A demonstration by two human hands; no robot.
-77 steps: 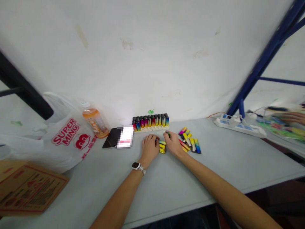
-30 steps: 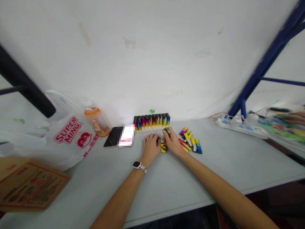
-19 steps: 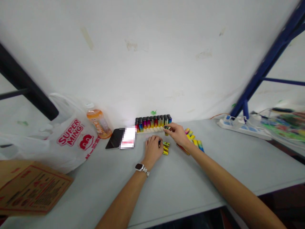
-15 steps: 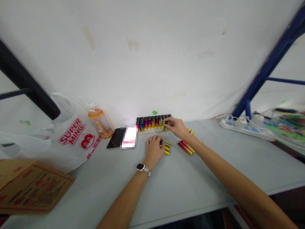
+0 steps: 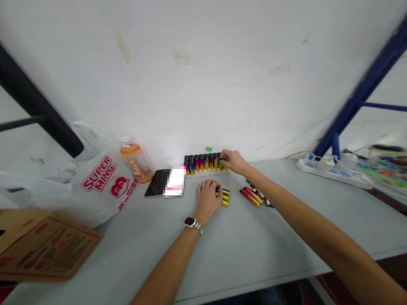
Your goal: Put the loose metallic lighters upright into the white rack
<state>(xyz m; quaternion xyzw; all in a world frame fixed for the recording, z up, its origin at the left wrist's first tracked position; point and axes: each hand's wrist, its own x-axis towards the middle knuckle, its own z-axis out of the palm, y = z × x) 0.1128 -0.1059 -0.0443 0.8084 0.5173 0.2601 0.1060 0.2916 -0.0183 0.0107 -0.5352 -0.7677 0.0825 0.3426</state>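
Observation:
Shiny colour-graded lighters (image 5: 202, 162) with black tops stand upright in rows in a pale rack (image 5: 206, 172) against the wall. My right hand (image 5: 233, 162) is at the rack's right end, thumb and fingers pinched around a lighter there, which the fingers mostly hide. On the table, my left hand (image 5: 210, 196) curls over the black ends of several gold lighters (image 5: 225, 197) lying flat. Right of these lie several red-and-gold lighters (image 5: 251, 196), with more lighters partly behind my right forearm.
Left of the rack are a dark tablet or phone (image 5: 157, 183) with a blurred white area, an orange drink bottle (image 5: 136, 163), a white plastic bag (image 5: 108, 186) and a cardboard box (image 5: 51, 245). A power strip (image 5: 332, 171) lies at the right by a blue post (image 5: 359, 91).
My right hand has shifted slightly at the rack's right end, fingers closer over the tops. The left hand stays on the gold lighters. The whole view has moved a little.

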